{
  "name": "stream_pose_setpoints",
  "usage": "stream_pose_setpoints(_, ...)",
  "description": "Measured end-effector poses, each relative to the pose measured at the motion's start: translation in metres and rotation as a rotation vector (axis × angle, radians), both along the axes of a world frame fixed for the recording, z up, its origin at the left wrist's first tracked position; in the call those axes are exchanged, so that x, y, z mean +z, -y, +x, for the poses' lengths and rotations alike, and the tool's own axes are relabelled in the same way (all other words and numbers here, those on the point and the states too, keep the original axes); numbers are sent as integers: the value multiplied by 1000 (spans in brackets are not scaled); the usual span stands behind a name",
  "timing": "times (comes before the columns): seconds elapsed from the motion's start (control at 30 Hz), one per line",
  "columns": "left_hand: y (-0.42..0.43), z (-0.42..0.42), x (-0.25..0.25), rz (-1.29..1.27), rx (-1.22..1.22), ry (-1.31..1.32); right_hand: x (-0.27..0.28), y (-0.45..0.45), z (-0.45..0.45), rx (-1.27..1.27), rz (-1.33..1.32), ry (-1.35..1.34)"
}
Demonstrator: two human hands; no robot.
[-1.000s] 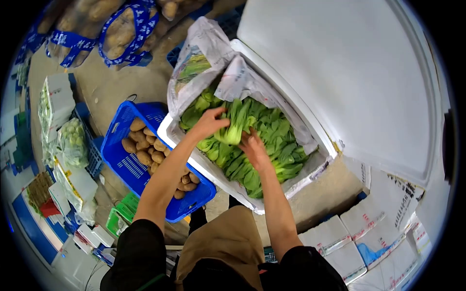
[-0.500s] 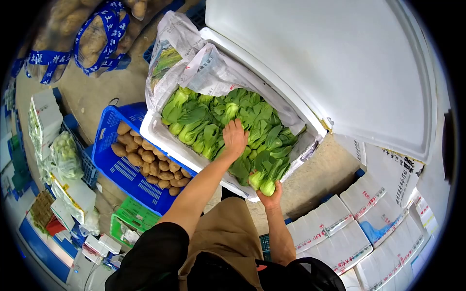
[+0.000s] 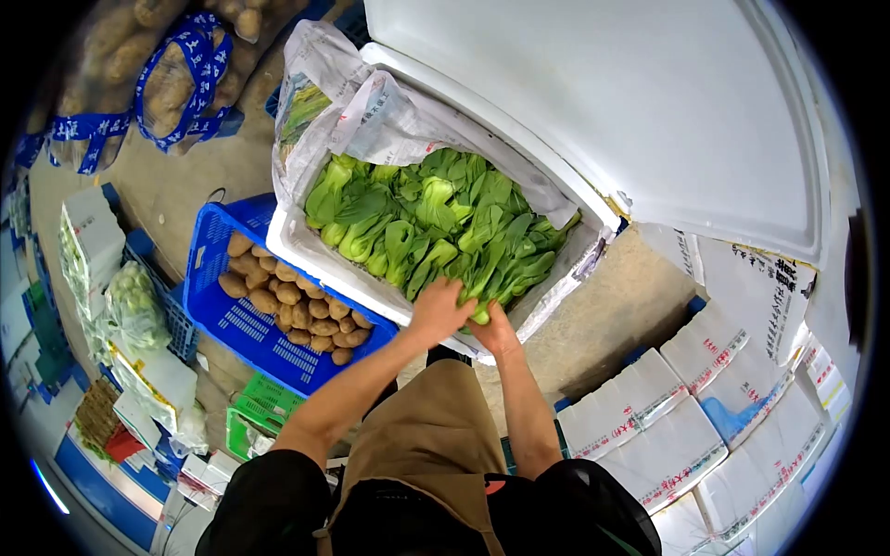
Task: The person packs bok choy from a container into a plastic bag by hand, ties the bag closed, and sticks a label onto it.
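A white foam box (image 3: 289,243) lined with newspaper (image 3: 394,120) holds a layer of green bok choy (image 3: 436,199). At the box's near side, my right hand (image 3: 496,332) grips bok choy by the pale stem ends, leaves pointing away from me. Close beside it, my left hand (image 3: 443,310) has its fingers curled on the stems of the same bok choy. Its fingertips are partly hidden among the stalks.
A blue crate (image 3: 218,306) of potatoes (image 3: 297,310) stands left of the box, with a green crate (image 3: 264,403) nearer me. White foam boxes (image 3: 640,426) are stacked at right. A large white lid (image 3: 612,102) leans behind. Bagged potatoes (image 3: 181,83) lie at upper left.
My left hand has moved from the middle of the bok choy back toward my right hand. My right hand has shifted slightly left and away from me, with bok choy in it.
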State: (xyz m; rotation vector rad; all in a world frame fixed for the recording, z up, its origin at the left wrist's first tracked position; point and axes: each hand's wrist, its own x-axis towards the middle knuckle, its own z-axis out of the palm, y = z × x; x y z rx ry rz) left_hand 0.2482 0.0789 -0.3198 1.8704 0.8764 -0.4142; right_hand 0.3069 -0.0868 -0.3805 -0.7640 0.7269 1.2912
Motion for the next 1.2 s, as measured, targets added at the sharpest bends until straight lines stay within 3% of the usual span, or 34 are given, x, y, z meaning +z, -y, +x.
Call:
stream_pose_setpoints(0.1,27,-13,10,156,-181,69,24,2,7,158,-121,100)
stream_pose_setpoints(0.2,25,-15,12,-172,-377,51,34,19,16,318,-322,227)
stream_pose_setpoints(0.23,17,-12,5,-392,-384,74,46,20,20,296,-359,231)
stream_pose_setpoints(0.33,-11,12,-33,-626,-68,-26,38,59,10,76,-285,235)
stream_pose_setpoints(0.4,-15,35,-69,-58,-29,2,48,71,4,-62,-251,168)
stream_pose_setpoints(0.47,-6,57,-98,241,-46,-2,41,94,-4,-155,-185,104)
stream_pose_setpoints(0.57,10,84,-102,313,-123,-152,54,100,-12,-220,-181,99)
stream_pose_setpoints(0.67,13,84,-114,264,-20,-195,60,107,-14,-298,-161,63)
stream_pose_setpoints(0.77,-2,69,-125,16,75,-25,52,112,-16,-446,-136,-17)
stream_pose_setpoints(0.9,-35,66,-56,-273,288,-77,68,63,10,-533,73,42)
stream_pose_setpoints(0.97,-37,55,-27,-241,235,36,70,43,18,-547,169,109)
stream_pose_setpoints(1.07,-37,43,16,-282,155,94,81,5,33,-367,215,80)
stream_pose_setpoints(1.1,-39,40,30,-357,140,93,71,4,28,-427,404,8)
stream_pose_setpoints(1.13,-39,36,44,-430,129,93,60,4,24,-429,323,-26)
stream_pose_setpoints(1.2,-38,23,62,-283,123,177,44,0,16,-418,164,-94)
